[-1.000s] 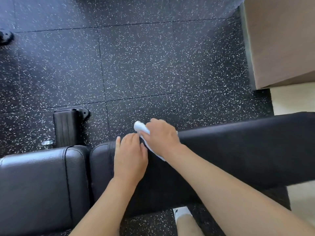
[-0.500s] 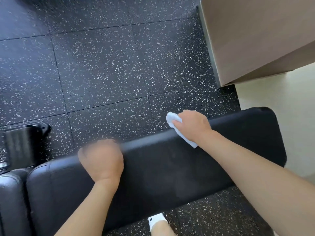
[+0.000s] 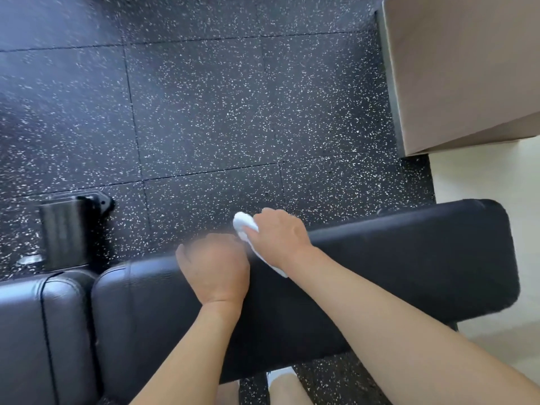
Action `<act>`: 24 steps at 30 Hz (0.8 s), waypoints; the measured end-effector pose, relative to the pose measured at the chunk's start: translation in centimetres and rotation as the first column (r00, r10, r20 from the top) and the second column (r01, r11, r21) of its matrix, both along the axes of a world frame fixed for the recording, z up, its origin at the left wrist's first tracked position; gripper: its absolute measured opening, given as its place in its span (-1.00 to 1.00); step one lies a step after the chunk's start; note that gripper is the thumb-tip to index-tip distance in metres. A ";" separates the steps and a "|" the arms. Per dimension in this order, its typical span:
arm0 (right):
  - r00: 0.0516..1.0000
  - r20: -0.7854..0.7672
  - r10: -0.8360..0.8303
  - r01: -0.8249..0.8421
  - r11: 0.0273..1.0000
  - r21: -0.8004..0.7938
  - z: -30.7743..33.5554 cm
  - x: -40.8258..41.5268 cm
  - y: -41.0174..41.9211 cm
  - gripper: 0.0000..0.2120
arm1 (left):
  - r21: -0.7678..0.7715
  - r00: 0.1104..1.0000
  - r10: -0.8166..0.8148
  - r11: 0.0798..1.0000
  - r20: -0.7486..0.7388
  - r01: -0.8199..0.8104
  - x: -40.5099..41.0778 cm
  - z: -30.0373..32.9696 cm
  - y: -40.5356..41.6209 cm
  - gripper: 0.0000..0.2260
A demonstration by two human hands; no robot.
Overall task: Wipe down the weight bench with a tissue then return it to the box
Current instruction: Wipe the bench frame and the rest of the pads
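The right hand (image 3: 280, 238) grips a white tissue (image 3: 245, 226) against the bench surface's (image 3: 409, 258) far edge, while the blurred left hand (image 3: 214, 267) rests beside it, fingers curled over that edge.

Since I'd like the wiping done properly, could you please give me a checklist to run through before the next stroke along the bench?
1. Tissue gripped by right hand: ok.
2. Tissue touching the bench pad at its far edge: ok.
3. Left hand resting on the pad: ok; its fingers are blurred.
4. Pad bare toward its right end: ok.
5. Tissue clean enough: cannot tell.
6. Tissue box in view for the return: not ok.
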State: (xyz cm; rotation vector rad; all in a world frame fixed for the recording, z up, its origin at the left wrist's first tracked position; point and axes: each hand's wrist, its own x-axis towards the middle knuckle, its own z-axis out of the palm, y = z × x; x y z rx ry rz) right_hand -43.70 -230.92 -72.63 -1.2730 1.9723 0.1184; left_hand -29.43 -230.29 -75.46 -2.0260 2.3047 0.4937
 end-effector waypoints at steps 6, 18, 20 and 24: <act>0.948 -0.279 -0.151 0.176 0.982 0.069 0.2 -11.3 6.1 -0.74 | -0.018 0.998 0.011 1.000 -0.063 -0.012 0.2 -0.5 0.1 -0.71; 0.999 0.011 0.036 -0.037 0.997 0.063 -2.8 2.9 -2.7 -0.65 | 0.050 0.999 -0.017 0.999 0.052 0.015 0.1 0.2 -0.1 -0.64; 0.994 0.044 0.102 -0.102 0.995 0.001 -1.9 0.8 -1.5 -0.64 | 0.028 0.999 -0.025 0.999 0.036 0.024 0.1 0.4 0.0 -0.68; 0.999 0.019 0.037 -0.036 0.998 -0.061 0.9 -7.2 3.3 -0.78 | 0.078 0.974 -0.207 0.977 0.090 0.200 -0.2 0.9 0.3 -0.67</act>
